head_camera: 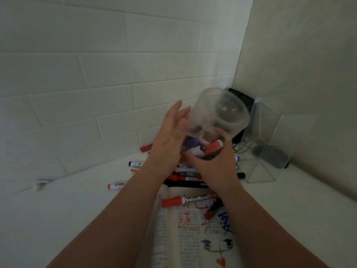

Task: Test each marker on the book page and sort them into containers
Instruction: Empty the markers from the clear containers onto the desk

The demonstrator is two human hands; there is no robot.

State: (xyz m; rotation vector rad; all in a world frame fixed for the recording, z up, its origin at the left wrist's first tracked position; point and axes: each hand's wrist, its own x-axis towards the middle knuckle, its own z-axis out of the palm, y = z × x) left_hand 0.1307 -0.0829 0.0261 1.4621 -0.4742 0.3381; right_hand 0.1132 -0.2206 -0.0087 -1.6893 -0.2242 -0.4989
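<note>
A round translucent plastic container (218, 111) is tipped upside down above the table, its base toward me. My right hand (214, 167) grips its mouth end from below, where several markers, one with a red cap (212, 147), stick out. My left hand (170, 136) is flat against the container's left side, fingers spread. Below lies a pile of markers (185, 176) on the white table. An open book (193, 235) with printed text and red and blue scribbles sits near me, a red-capped whiteboard marker (189, 200) across its top.
A clear square acrylic container (268, 144) stands at the right by the wall corner, with a dark object and cables behind it. Loose markers (116, 186) lie scattered left of the pile. A tiled wall runs along the back.
</note>
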